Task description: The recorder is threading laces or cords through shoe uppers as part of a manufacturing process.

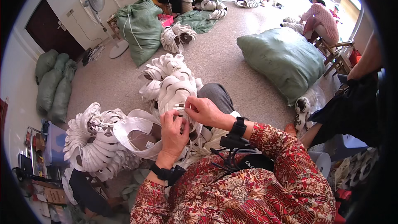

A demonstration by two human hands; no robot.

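Observation:
My left hand (173, 135) and my right hand (205, 112) meet over a white shoe upper (179, 85) in front of my lap. The right thumb and fingertips pinch what looks like a thin white shoelace at the upper's eyelet edge. My left fingers are bent together just below; what they hold is too small to make out. Beyond the hands, more white uppers (168, 63) are nested in a row. To the left of my left hand lies another open upper (134, 130) with a brown lining, against a large curled stack of uppers (91, 141).
Full green sacks stand ahead left (141, 29) and right (282, 60), with more sacks (54, 81) by the left wall. A standing fan (96, 0) is at the back left. Seated people work farther off; someone's arm and dark clothing (348, 108) are close on my right.

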